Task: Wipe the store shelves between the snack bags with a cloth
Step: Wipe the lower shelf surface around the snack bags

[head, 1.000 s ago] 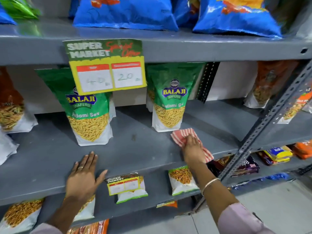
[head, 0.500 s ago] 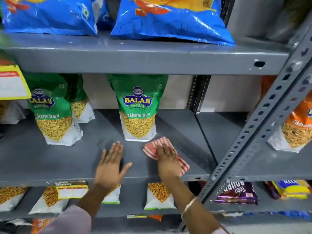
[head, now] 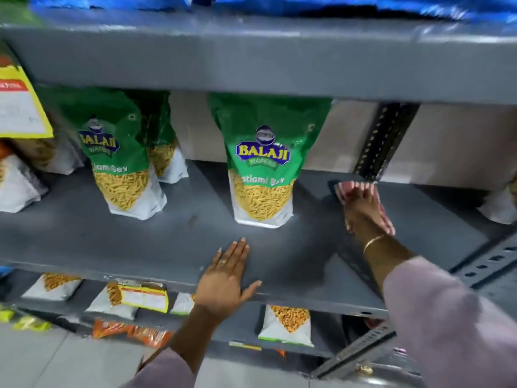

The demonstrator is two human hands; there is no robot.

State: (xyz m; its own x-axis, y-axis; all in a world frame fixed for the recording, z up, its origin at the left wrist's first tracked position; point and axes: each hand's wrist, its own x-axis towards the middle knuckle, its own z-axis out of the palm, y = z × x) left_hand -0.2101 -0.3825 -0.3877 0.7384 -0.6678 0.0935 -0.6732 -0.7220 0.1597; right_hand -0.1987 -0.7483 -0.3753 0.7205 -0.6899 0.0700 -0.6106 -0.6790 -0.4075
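Cloth (head: 343, 189), red-striped, lies deep on the grey shelf (head: 167, 242), right of centre in the frame, just right of the middle snack bag (head: 263, 163). The right hand (head: 361, 211) presses it down with fingers extended, though blurred. The left hand (head: 223, 278) rests flat on the shelf's front edge, grasping nothing. Wiping seems partway: the gap toward the left bag (head: 117, 158) likely remains.

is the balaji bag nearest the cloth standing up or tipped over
Upright: the Balaji bag stands on its white bottom edge on the grey shelf, label facing out, apart from the cloth.
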